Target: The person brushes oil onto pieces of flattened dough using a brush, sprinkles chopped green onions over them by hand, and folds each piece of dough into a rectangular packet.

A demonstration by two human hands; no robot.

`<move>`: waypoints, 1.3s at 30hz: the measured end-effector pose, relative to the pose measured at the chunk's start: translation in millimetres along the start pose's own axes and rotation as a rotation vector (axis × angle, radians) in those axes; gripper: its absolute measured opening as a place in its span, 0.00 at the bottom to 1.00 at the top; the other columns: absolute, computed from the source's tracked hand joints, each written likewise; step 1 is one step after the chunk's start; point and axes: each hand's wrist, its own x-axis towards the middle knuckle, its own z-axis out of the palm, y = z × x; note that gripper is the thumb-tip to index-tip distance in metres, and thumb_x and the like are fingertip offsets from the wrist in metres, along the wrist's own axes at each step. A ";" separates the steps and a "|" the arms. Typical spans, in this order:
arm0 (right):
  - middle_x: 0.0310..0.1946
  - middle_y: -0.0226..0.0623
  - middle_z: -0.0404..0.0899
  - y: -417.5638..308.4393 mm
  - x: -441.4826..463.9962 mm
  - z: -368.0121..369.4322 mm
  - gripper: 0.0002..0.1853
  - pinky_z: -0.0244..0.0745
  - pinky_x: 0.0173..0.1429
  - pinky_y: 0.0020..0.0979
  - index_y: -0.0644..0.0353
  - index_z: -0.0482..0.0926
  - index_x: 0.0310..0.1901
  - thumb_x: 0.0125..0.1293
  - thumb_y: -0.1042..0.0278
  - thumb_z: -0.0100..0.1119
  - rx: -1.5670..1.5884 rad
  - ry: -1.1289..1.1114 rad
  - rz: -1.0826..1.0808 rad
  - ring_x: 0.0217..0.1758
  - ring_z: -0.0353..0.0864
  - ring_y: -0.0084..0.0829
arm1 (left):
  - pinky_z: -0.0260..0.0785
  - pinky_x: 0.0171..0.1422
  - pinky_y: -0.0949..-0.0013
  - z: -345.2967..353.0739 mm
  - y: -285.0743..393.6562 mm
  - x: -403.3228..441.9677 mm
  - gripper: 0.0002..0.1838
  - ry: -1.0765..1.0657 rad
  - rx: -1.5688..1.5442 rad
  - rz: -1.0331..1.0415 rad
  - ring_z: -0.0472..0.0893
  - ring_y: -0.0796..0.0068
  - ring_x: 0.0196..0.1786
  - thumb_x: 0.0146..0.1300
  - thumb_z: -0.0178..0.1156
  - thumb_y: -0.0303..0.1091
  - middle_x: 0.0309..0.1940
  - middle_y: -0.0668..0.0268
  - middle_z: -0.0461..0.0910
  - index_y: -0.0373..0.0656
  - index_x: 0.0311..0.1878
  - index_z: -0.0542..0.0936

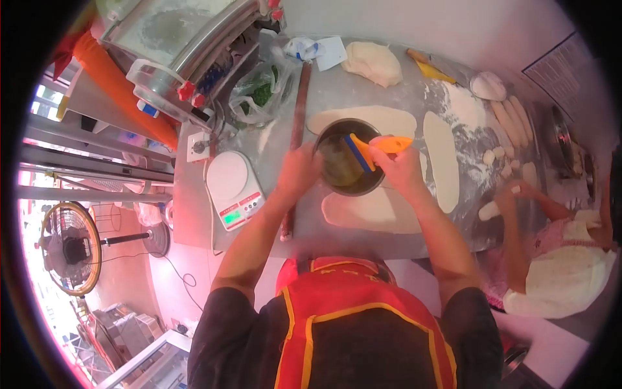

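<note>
A dark round pot (323,177) holds a yellowish, oily-looking liquid and sits among flat dough pieces on the metal table. My left hand (300,172) is closed on its left rim. My right hand (400,170) grips the handle of an orange scraper (382,145) with a dark blue edge, which dips into the pot. Long flattened dough sheets lie behind the pot (395,119), in front of it (369,212) and to its right (442,162). Left of my left hand lies a long wooden rolling pin (299,123).
A white kitchen scale (232,181) stands at the table's left. Behind it are a bag of greens (259,94) and a dough machine (194,45). A big dough lump (374,63) rests at the back. On the right, a co-worker (557,272) handles dough near rolled strips (508,123).
</note>
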 end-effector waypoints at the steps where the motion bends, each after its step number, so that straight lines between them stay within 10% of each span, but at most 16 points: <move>1: 0.29 0.28 0.80 5.7 7.9 -4.1 0.09 0.72 0.36 0.22 0.63 0.82 0.40 0.61 0.68 0.63 0.075 0.017 -0.033 0.30 0.77 0.18 | 0.72 0.29 0.60 0.7 2.7 5.1 0.11 0.025 -0.008 0.001 0.81 0.59 0.21 0.64 0.52 0.33 0.17 0.51 0.76 0.35 0.29 0.71; 15: 0.27 0.37 0.81 92.1 92.7 -62.3 0.05 0.79 0.34 0.25 0.64 0.78 0.39 0.64 0.72 0.61 1.090 0.014 0.464 0.27 0.82 0.28 | 0.71 0.29 0.61 30.5 -14.0 8.0 0.14 0.069 -0.257 -0.362 0.82 0.62 0.24 0.66 0.53 0.35 0.21 0.51 0.76 0.33 0.29 0.71; 30: 0.29 0.33 0.81 149.7 222.6 -68.7 0.11 0.76 0.35 0.22 0.64 0.81 0.39 0.59 0.66 0.67 0.237 -0.370 0.320 0.27 0.80 0.22 | 0.69 0.27 0.75 -42.0 -33.8 -96.9 0.13 0.453 -0.019 -0.495 0.70 0.83 0.24 0.71 0.50 0.32 0.23 0.69 0.70 0.38 0.29 0.70; 39: 0.30 0.35 0.83 149.5 112.2 -85.2 0.11 0.75 0.32 0.24 0.66 0.82 0.41 0.59 0.69 0.64 0.212 -0.340 0.334 0.25 0.79 0.22 | 0.66 0.27 0.76 -45.1 -11.0 -95.0 0.14 0.445 -0.004 -0.514 0.69 0.84 0.23 0.71 0.51 0.33 0.20 0.70 0.68 0.38 0.27 0.69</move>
